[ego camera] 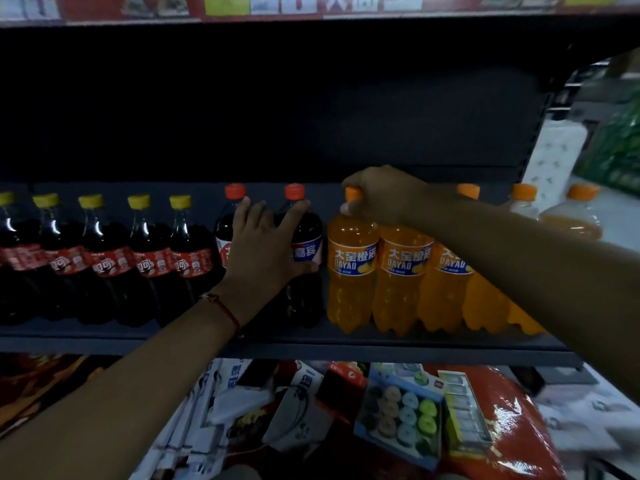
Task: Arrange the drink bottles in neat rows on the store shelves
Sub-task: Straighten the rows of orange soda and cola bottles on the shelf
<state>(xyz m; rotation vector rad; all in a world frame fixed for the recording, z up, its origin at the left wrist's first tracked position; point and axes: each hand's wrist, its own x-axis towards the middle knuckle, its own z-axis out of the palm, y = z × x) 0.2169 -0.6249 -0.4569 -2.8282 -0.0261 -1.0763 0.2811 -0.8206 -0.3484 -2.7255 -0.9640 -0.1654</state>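
One row of bottles stands on the dark shelf (311,344). At the left are several dark cola bottles with yellow caps (145,258). In the middle stand two dark bottles with red caps (304,292). My left hand (266,244) lies over these two, fingers spread around the right one's shoulder and label. To their right stand several orange soda bottles (349,282) with orange caps. My right hand (381,195) grips the neck of the leftmost orange bottle, just under its cap. My right forearm hides parts of the orange bottles further right.
Behind the row the shelf is dark and deep. The lower shelf holds packaged goods: a blue box of round items (401,414), a red bag (502,427), white packets. White paper rolls (550,157) and green crates (620,147) stand at the right, past the shelf end.
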